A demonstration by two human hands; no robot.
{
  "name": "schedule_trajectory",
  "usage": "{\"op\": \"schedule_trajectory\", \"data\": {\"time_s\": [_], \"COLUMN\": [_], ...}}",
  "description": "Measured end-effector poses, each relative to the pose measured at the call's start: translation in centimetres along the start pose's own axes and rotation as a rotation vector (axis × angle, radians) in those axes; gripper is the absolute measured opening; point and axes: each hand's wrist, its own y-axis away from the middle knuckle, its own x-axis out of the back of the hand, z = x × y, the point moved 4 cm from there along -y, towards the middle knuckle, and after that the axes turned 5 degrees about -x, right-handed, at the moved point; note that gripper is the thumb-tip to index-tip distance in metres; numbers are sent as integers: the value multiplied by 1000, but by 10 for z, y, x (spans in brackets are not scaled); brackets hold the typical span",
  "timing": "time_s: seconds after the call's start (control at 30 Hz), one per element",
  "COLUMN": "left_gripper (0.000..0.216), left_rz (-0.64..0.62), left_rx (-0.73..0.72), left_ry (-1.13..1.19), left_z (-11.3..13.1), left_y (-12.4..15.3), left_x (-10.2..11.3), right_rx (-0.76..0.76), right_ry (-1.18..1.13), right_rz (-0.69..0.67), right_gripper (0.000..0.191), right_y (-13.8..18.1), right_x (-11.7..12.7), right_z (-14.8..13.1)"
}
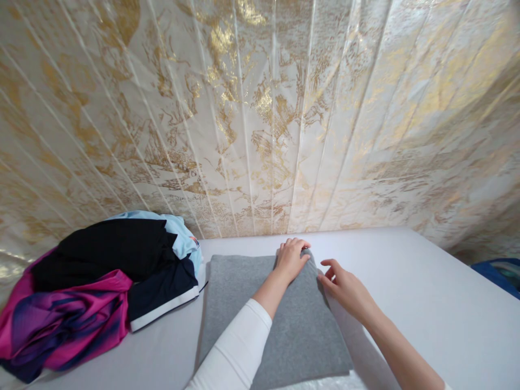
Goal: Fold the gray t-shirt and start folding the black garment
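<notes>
A grey folded garment [244, 314] lies flat as a rough rectangle on the white surface in front of me. At its far right corner, my left hand [291, 257] bends its fingers over the edge, the thumb against the cloth and a bit of fabric bunched there. My right hand [343, 284] hovers just off the right edge. Its fingers are loosely curled and apart, with the thumb tip close to the grey cloth; whether it touches cannot be made out. Nothing shows in the right hand.
Left of the grey garment is a heap of clothes: a black piece [105, 249], a pink and purple one [73, 325], a navy one with a white band [162, 290] and a light blue one [184, 238]. A gold-patterned curtain [268, 135] hangs behind. Something blue [498, 277] sits far right.
</notes>
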Motion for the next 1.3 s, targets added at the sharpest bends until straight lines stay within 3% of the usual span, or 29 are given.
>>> {"op": "schedule_trajectory", "data": {"time_s": [0.17,0.27,0.4,0.53,0.67,0.77,0.87,1.07,1.17,1.3], "left_gripper": [23,32,47,52,41,29,21,8,9,12], "left_rz": [-26,-45,-87,-101,1,11,0,18,57,110], "left_rx": [-26,-30,-18,140,412,498,536,539,566,599], "left_ry": [-139,-212,-296,-499,-683,-702,-695,-661,-640,-570], "left_z": [8,19,27,7,-29,-48,-58,-67,-73,-81], "left_y": [0,3,36,93,134,141,139,134,135,138], "left_x": [-1,9,42,93,147,166,169,160,157,157], "right_rx": [284,325,360,420,275,87,30,82,62,56], "right_ry": [47,153,170,158,176,187,206,222,60,-348], "right_rz": [238,333,396,367,319,305,268,222,207,149], "right_gripper": [38,40,44,45,36,28,26,20,21,22], "right_y": [-5,-6,3,10,-12,-35,-46,-44,-45,-51], "right_x": [-18,-26,-22,-19,-13,-8,-10,-16,-15,-14], "right_z": [-5,-2,-6,-22,-28,-28,-34,-47,-44,-40]}}
